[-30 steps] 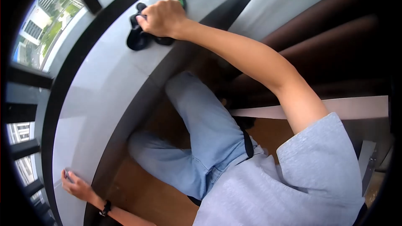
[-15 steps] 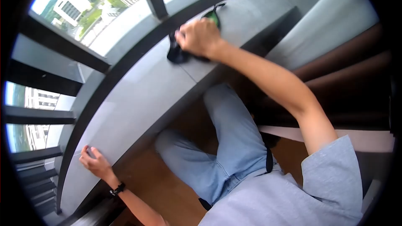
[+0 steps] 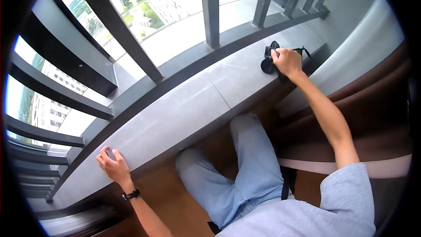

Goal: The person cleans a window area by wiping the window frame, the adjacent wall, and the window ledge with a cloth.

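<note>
My right hand [image 3: 288, 62] is closed on a black object with rounded lobes [image 3: 268, 65], low over the right part of the grey ledge [image 3: 175, 114]. A green and black item with a thin strap [image 3: 305, 52] shows just behind that hand; how it joins the black object is hidden. At the left end of the ledge, my left hand [image 3: 115, 165] has curled fingers around something small and dark [image 3: 110, 154], which I cannot make out. A black band [image 3: 131, 194] is on my left wrist.
Dark railing bars [image 3: 210, 13] rise along the ledge's far edge, with buildings outside. A pale curtain [image 3: 346, 57] and brown curtain folds [image 3: 364, 114] hang on the right. My bent legs [image 3: 258, 158] are below the ledge, over a brown floor [image 3: 175, 202].
The view has swung left, bringing more railing into sight. My right hand has moved right along the ledge with the black object. My left hand stays at the ledge's left end, fingers still curled.
</note>
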Demonstrator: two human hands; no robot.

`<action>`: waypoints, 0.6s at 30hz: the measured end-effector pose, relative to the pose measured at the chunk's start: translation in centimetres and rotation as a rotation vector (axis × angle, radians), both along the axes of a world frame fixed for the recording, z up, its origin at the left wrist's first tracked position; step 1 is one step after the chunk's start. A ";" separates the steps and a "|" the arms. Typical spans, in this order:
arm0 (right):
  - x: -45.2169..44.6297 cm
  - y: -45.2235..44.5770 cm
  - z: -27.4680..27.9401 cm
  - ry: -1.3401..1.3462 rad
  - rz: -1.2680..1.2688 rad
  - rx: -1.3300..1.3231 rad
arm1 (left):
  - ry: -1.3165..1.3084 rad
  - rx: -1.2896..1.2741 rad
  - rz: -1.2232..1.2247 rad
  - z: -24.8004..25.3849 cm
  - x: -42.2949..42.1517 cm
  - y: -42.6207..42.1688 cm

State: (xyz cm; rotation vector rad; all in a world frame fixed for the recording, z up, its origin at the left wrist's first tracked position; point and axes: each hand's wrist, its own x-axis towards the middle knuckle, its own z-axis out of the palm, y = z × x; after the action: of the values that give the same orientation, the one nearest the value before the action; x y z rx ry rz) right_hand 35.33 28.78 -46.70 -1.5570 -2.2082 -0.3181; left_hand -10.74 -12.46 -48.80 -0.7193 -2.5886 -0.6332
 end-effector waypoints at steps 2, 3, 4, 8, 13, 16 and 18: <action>-2.6 -1.7 0.2 0.038 0.029 0.036 | -0.009 0.018 0.015 0.0 -0.1 0.2; -4.8 -3.1 0.1 0.049 0.090 0.012 | -0.001 0.010 0.006 -0.2 -0.4 0.1; -7.3 -5.0 -0.1 0.205 0.240 -0.023 | 0.011 -0.003 -0.008 -0.3 -0.5 0.0; -19.3 -15.5 -0.8 0.329 0.727 -0.038 | 0.012 0.025 -0.023 -0.3 -0.8 -0.1; -20.7 -18.2 -0.2 0.294 0.942 -0.100 | -0.020 0.027 -0.034 -0.3 -0.9 -0.6; -13.9 -12.4 0.0 0.333 0.761 -0.032 | 0.017 0.044 -0.052 -1.3 -1.6 -0.9; -8.2 -6.7 -0.5 0.218 0.499 -0.056 | 0.044 0.089 -0.064 -1.3 -1.3 -0.6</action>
State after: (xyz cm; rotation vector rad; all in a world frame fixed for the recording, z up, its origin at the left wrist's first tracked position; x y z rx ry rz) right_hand 27.11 22.05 -47.24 -0.9592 -2.3441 0.0622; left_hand -12.01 -13.06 -50.07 -0.7808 -2.4895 -0.7386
